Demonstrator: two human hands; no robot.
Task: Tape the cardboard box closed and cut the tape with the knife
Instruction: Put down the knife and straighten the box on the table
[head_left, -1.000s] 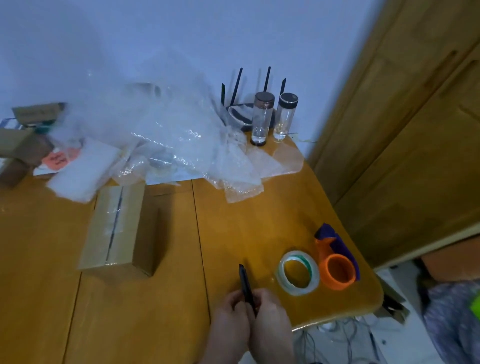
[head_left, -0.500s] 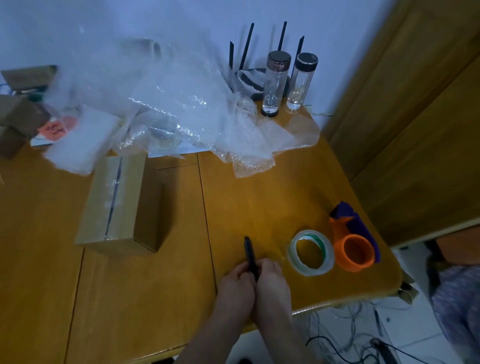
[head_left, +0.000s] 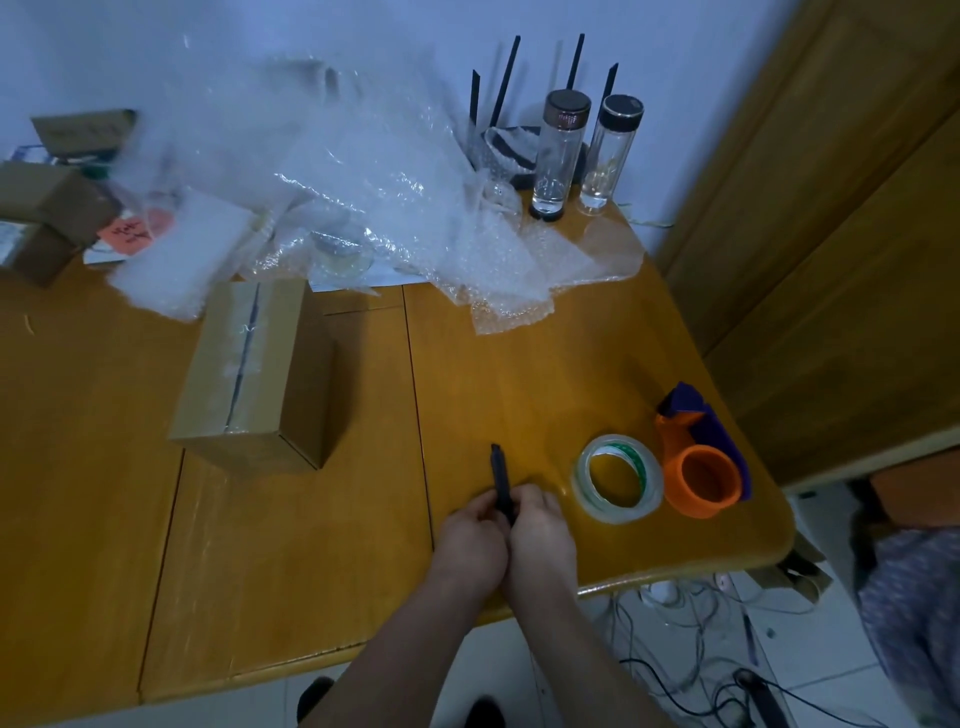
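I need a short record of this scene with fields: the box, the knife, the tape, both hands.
box: cardboard box shut, clear tape along its top seam, on the table
knife: black knife upright, held between both hands
tape: tape roll lying flat, right of the hands, untouched
left hand: closed on the knife
right hand: closed on the knife
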